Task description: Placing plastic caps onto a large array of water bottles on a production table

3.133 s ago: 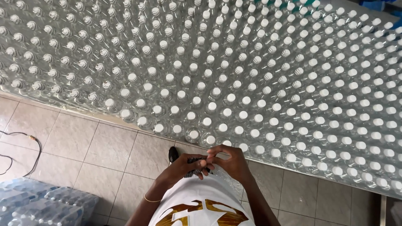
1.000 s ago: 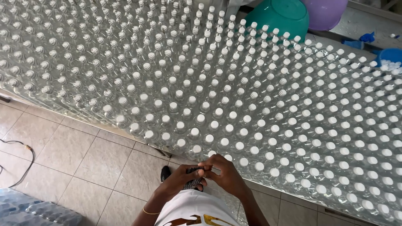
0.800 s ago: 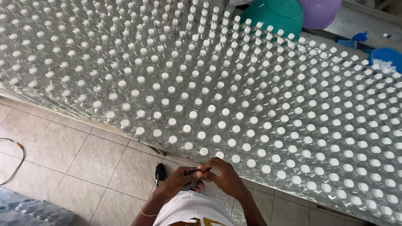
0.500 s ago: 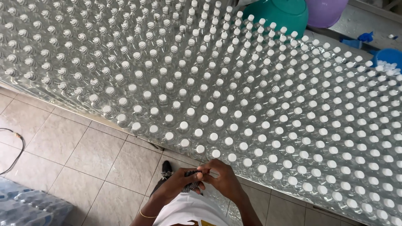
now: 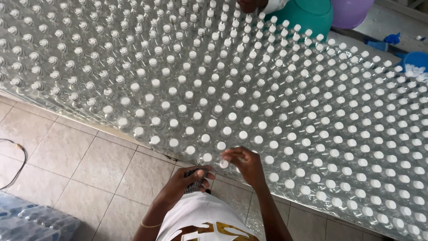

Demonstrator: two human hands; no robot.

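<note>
Right hand point(image 5: 244, 164) reaches to the front row of bottles point(image 5: 249, 102), fingertips point(image 5: 228, 157) pinched around one white cap point(image 5: 224, 164) at the near edge. Hand curled, gripping that cap; the bottle under it stands upright among its neighbours.

Left hand point(image 5: 185, 182) sits just below and left of the right, close to the body, fingers closed around a small dark ridged object point(image 5: 194, 179). What the object is, cannot tell; it is mostly covered by the fingers.

Beyond both hands: a huge block of clear plastic bottles, upright, packed touching in slanting rows, each with a ribbed white screw cap. Bottle walls transparent and glossy; whether they are filled cannot be told from above. The block runs far left and right of the hands and away to the top.

Beyond the bottles, up and right of the right hand: a round teal tub point(image 5: 307, 15) with smooth plastic wall, a purple round vessel point(image 5: 350, 11) just beside it, and farther right a blue basin point(image 5: 414, 60) holding loose white caps point(image 5: 414, 71).

Below and left of the left hand: beige floor tiles point(image 5: 80, 160), matt, square, with dark grout. A thin black cable point(image 5: 18, 163) curves across them far left. A shrink-wrapped pack of bottles point(image 5: 31, 221) lies at the low left corner, film wrinkled and shiny.
</note>
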